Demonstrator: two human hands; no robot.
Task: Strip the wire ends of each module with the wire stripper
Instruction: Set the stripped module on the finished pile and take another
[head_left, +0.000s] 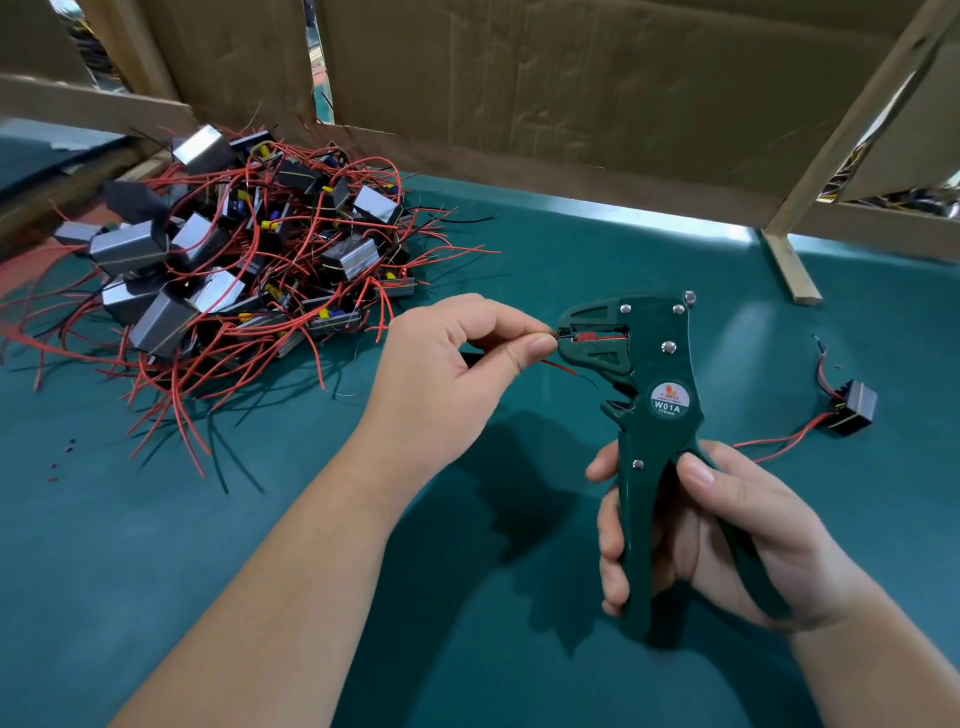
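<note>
**Wire end fed into the stripper**

The right hand (717, 530) grips the green wire stripper (649, 405) upright by its handles. The left hand (447, 374) pinches a wire (555, 336) at the tool's head — the module pile (228, 260) lies left on the worktop (519, 597), one module (852, 408) right.

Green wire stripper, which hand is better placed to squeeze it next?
Right. The right hand wraps the handles of the green wire stripper; the left hand is busy pinching the thin black wire fed into its head.
</note>
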